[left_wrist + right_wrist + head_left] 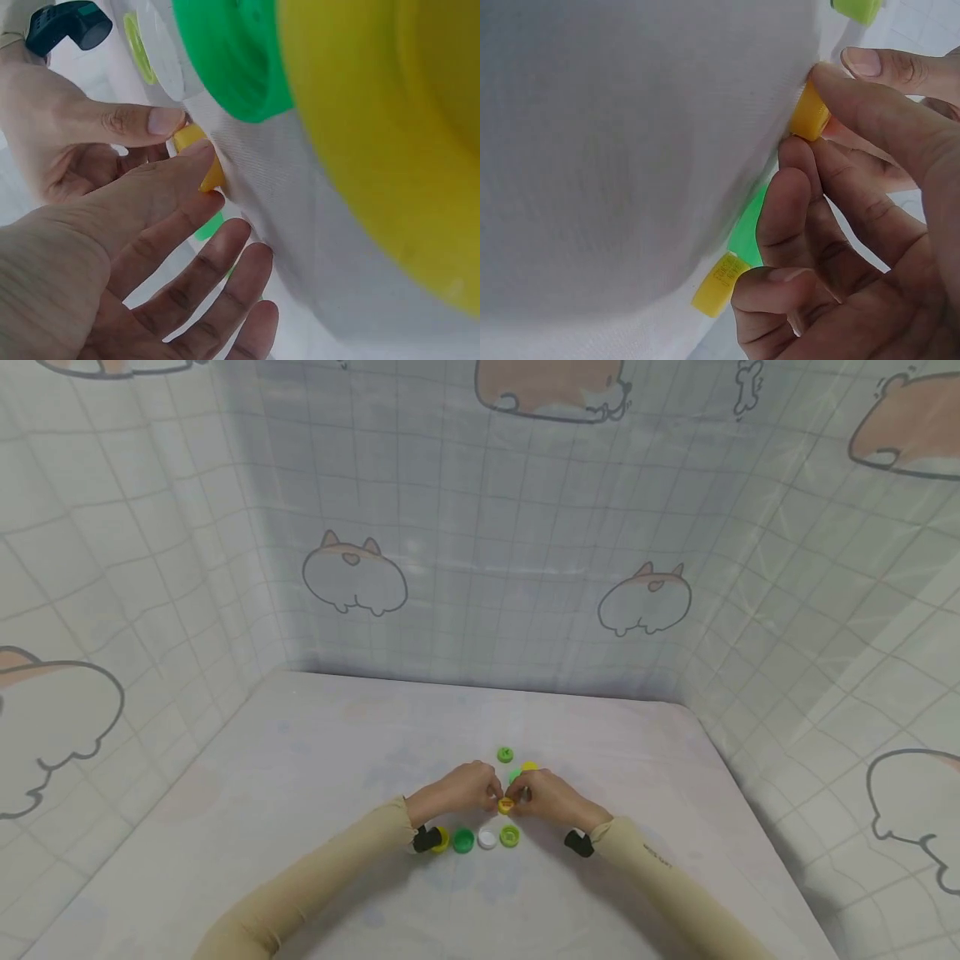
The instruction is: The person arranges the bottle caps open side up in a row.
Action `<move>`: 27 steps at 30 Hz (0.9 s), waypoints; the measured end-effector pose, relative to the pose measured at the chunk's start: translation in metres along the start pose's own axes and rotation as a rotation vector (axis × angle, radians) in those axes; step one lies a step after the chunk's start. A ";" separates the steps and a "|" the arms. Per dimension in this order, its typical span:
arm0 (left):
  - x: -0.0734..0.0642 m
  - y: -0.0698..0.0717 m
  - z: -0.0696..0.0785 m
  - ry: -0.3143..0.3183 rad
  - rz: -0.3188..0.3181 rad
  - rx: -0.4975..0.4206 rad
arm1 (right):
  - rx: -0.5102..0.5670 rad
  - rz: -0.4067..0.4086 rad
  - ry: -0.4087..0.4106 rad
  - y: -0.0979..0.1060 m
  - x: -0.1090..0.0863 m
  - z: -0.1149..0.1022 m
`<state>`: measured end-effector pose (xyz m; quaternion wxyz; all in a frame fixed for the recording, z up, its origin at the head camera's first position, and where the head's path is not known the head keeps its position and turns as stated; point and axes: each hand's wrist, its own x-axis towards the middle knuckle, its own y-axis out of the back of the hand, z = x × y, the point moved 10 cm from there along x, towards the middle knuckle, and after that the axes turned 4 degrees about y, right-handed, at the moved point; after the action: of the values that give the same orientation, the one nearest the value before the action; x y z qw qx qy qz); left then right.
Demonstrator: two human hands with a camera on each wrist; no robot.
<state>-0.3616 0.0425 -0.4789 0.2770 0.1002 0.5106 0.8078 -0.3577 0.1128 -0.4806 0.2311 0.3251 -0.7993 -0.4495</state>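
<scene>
A small orange-yellow bottle cap (506,806) stands between both hands at the middle of the table. My left hand (467,787) pinches it between thumb and index finger; the other fingers are spread in the left wrist view. From the other side my right hand (553,797) pinches the same cap (810,116), its remaining fingers curled. Just beyond the right hand lie a mint-green cap (748,229) and a yellow cap (718,285), partly hidden by its fingers in the head view.
Nearer the body runs a row of caps: light green (510,836), white (487,839), green (463,841) and yellow (443,839), the last partly behind the left wrist camera (427,839). A green cap (506,754) lies farther back. Patterned cloth walls (480,635) enclose the table.
</scene>
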 end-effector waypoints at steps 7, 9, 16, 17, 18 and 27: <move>0.002 0.002 0.011 -0.045 0.037 0.115 | 0.010 0.013 0.000 0.001 0.000 0.000; 0.001 0.002 0.012 -0.050 0.044 0.126 | 0.016 0.015 0.002 0.001 0.000 -0.001; 0.001 0.000 0.013 -0.058 0.055 0.145 | 0.008 0.019 0.004 0.000 0.000 -0.002; 0.001 0.000 0.013 -0.062 0.057 0.147 | 0.007 0.020 0.005 0.000 0.000 -0.002; 0.001 0.001 0.013 -0.064 0.058 0.145 | 0.007 0.021 0.008 0.000 0.000 -0.002; 0.001 0.002 0.014 -0.057 0.064 0.137 | 0.018 0.026 0.037 0.003 -0.002 -0.010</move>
<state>-0.3567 0.0533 -0.4712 0.2578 0.1580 0.5532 0.7763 -0.3505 0.1096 -0.4729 0.2486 0.3250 -0.8030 -0.4333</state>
